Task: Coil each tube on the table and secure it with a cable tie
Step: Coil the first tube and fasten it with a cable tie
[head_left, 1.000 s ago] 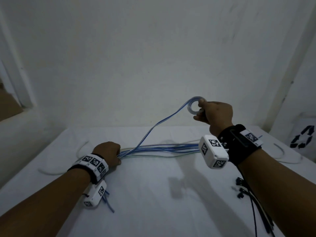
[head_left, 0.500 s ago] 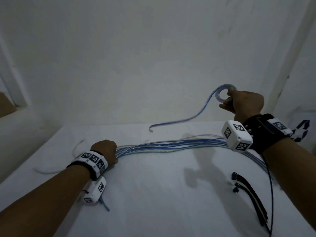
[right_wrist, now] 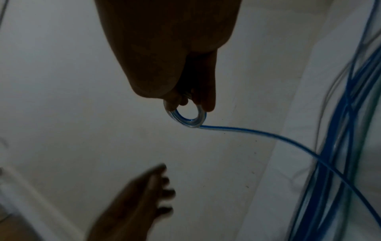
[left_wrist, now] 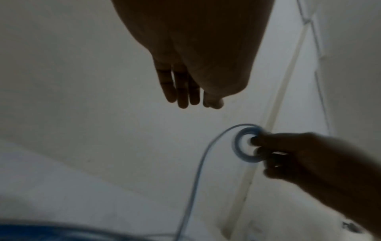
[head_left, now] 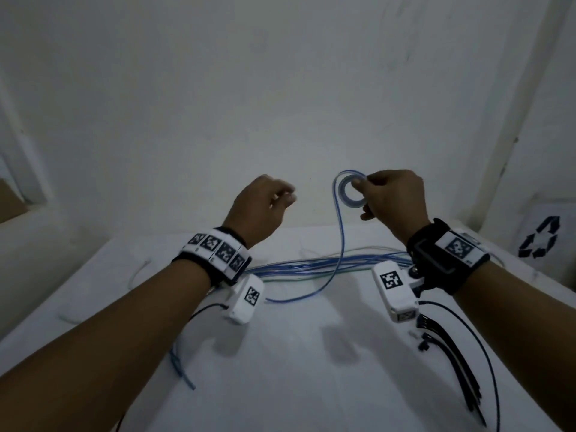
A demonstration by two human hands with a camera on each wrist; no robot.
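Observation:
My right hand (head_left: pixel 371 194) pinches a small coil of blue tube (head_left: pixel 349 198) in the air above the table; the same coil (left_wrist: pixel 242 147) (right_wrist: pixel 186 118) shows in both wrist views. Its loose tail (head_left: pixel 338 244) hangs down and curves onto the table. My left hand (head_left: pixel 280 198) is raised to the left of the coil, fingers relaxed, holding nothing. In the left wrist view its fingers (left_wrist: pixel 182 91) point straight. A bundle of blue tubes (head_left: pixel 305 265) lies across the table behind my wrists. Black cable ties (head_left: pixel 452 357) lie at the front right.
The white table (head_left: pixel 296 369) stands against a white wall. A clear tube (head_left: pixel 140 269) lies at the far left. One blue tube end (head_left: pixel 182 369) sticks out under my left forearm. A thin black cord (head_left: pixel 480 353) runs along the right.
My left hand let go of the tube bundle and rose toward the coil. My right hand brought the coil back left, and the tail now hangs slack onto the table.

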